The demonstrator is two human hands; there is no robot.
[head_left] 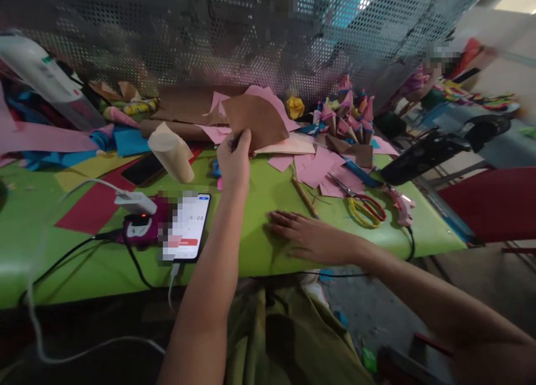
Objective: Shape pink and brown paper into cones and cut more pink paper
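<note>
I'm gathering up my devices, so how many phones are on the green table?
2: a lit phone beside the purple socket block, and a dark phone by the red paper. Others may be hidden.

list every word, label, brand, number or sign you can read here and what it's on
"6:08", on the lit phone; anything just before it is pixelated.
Blue patch and red bar on that screen: any wording too small to read.
Green mark on the white cylinder: too blurred to read.
I can make out no other text.
</note>
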